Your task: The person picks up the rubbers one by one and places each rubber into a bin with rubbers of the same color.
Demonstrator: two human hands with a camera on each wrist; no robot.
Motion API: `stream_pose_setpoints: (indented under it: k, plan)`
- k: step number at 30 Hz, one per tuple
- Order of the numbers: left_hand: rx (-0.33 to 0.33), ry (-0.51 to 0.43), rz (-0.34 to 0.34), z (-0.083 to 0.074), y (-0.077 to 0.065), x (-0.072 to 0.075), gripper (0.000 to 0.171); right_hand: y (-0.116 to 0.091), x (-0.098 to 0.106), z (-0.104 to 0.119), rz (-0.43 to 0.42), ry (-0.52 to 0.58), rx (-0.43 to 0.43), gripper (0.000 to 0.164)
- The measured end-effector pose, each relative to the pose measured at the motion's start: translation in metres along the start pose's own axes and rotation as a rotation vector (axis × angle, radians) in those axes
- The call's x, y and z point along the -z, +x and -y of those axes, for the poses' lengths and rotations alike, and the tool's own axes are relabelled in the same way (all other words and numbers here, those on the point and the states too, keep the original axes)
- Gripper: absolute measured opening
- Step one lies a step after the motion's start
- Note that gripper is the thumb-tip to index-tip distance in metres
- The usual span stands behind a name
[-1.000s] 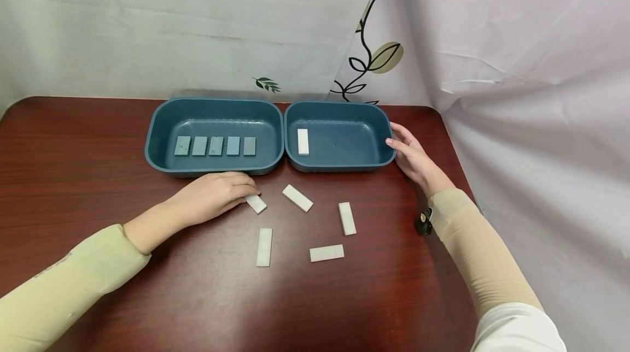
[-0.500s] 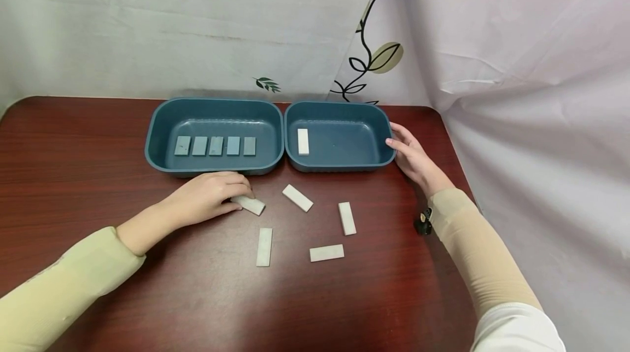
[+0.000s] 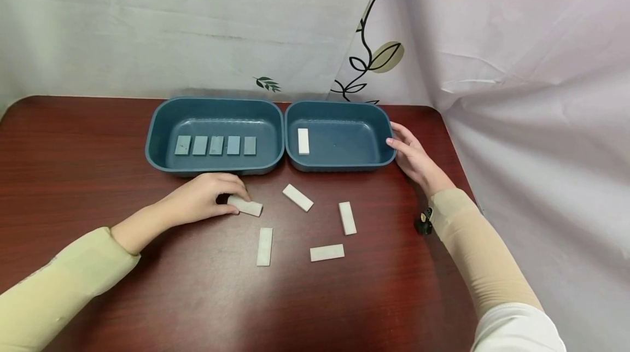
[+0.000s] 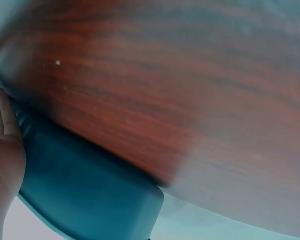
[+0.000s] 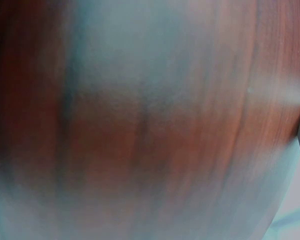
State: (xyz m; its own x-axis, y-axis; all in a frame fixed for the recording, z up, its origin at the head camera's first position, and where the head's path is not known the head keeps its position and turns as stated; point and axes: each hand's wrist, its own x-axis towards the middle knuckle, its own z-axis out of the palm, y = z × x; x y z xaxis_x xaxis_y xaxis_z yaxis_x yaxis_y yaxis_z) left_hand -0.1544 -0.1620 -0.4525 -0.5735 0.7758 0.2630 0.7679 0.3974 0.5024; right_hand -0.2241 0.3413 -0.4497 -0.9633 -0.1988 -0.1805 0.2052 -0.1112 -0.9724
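Left hand point(image 3: 204, 200), one: curled, with a held white tile point(image 3: 252, 209) gripped between thumb and fingers, near the front of the left tray point(image 3: 216, 127); whether the tile is raised off the bench point(image 3: 147, 303) cannot be told.

Right hand point(image 3: 415, 160), one: placed at the outer end of the right tray point(image 3: 344, 147), its rim gripped, the thumb laid over the edge.

Blue-grey tiles point(image 3: 216, 145), five: set upright in a row within the left tray.

Boxed white tile point(image 3: 303, 141), one: laid near the right tray's left wall.

Loose white tiles point(image 3: 297, 198), four: scattered at differing angles before the trays, none touching.
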Motion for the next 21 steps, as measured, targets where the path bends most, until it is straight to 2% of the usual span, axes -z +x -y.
stream_pose_setpoints:
  k: [9,17,21]
  plan:
    - [0.107,-0.05,-0.019,0.001,-0.008,-0.004,0.033,0.0,0.0,0.001,0.001,0.0,-0.006,0.04]
    - [0.102,-0.053,-0.055,0.003,-0.018,0.002,0.035,0.0,0.0,0.0,0.0,-0.002,-0.004,0.04]
    - [0.119,-0.058,-0.052,0.0,-0.02,0.004,0.034,-0.001,0.0,0.0,-0.004,-0.001,-0.009,0.04]
